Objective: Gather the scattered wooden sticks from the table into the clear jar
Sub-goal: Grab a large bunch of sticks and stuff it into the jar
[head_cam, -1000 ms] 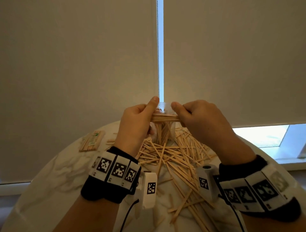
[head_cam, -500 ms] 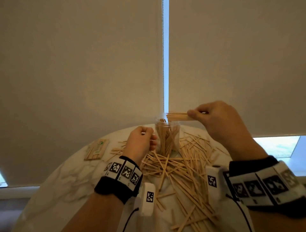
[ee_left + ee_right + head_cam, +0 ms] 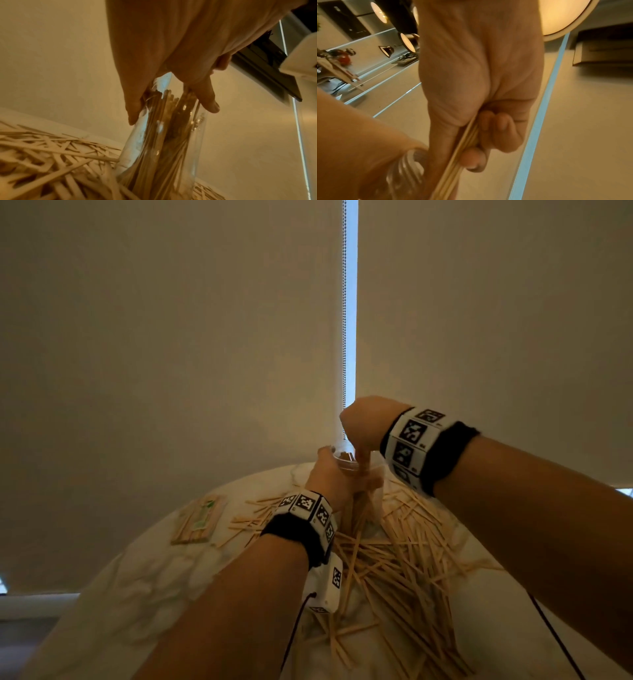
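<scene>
The clear jar (image 3: 373, 474) stands upright at the far middle of the round table, holding several wooden sticks (image 3: 164, 129). My left hand (image 3: 330, 474) grips the jar near its rim, with thumb and fingers (image 3: 208, 102) on either side of the glass (image 3: 133, 142). Above the mouth, my right hand (image 3: 363, 429) pinches a bundle of sticks (image 3: 464, 155) pointing straight down, their lower ends (image 3: 363, 462) inside the jar. A big heap of loose sticks (image 3: 397, 559) covers the table around and in front of the jar.
The table is white marble (image 3: 137, 594), round, with its edge curving at left and right. A flat wrapped pack of sticks (image 3: 200, 518) lies at the far left. Closed roller blinds (image 3: 171, 337) hang just behind the jar, with a bead chain (image 3: 344, 320).
My right hand turned the bundle from level to upright and lowered it into the jar's mouth. My left hand moved from beside the jar onto it and now grips it.
</scene>
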### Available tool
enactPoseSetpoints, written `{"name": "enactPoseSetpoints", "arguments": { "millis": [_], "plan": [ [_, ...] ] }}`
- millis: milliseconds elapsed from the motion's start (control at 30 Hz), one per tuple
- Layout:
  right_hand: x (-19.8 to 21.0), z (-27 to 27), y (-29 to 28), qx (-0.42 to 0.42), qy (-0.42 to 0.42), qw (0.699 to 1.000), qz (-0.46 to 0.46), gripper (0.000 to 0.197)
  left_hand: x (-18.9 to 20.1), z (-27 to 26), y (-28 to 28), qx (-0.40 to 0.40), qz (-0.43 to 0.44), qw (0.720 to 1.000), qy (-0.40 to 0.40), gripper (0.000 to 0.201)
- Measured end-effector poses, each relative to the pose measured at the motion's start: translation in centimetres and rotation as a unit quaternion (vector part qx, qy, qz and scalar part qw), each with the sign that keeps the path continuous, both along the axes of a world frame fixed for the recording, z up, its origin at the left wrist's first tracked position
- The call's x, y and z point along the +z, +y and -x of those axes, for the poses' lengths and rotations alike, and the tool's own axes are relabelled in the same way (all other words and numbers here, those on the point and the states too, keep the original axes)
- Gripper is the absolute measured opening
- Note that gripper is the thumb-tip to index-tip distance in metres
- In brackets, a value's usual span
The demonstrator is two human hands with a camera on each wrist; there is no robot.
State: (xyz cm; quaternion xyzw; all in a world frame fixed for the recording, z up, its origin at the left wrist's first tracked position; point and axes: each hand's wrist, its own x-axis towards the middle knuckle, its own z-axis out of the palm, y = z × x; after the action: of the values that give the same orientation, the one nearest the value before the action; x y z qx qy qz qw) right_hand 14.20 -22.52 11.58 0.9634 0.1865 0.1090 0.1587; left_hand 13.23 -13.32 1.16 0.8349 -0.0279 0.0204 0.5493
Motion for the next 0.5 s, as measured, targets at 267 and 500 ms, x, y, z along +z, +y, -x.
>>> {"name": "enactPoseSetpoints", "arguments": {
  "millis": [267,500],
  "plan": [
    [-2.0,-3.5,0.9,-0.019,0.122,0.992,-0.017,0.022,-0.8,-0.4,0.8,-0.007,-0.022,1.0,-0.002,0.106],
    [-1.9,-3.5,0.1,-0.018,0.045,0.999,0.019,0.035,-1.4,-0.8,1.0,-0.011,-0.012,1.0,-0.022,0.104]
  ]
}}
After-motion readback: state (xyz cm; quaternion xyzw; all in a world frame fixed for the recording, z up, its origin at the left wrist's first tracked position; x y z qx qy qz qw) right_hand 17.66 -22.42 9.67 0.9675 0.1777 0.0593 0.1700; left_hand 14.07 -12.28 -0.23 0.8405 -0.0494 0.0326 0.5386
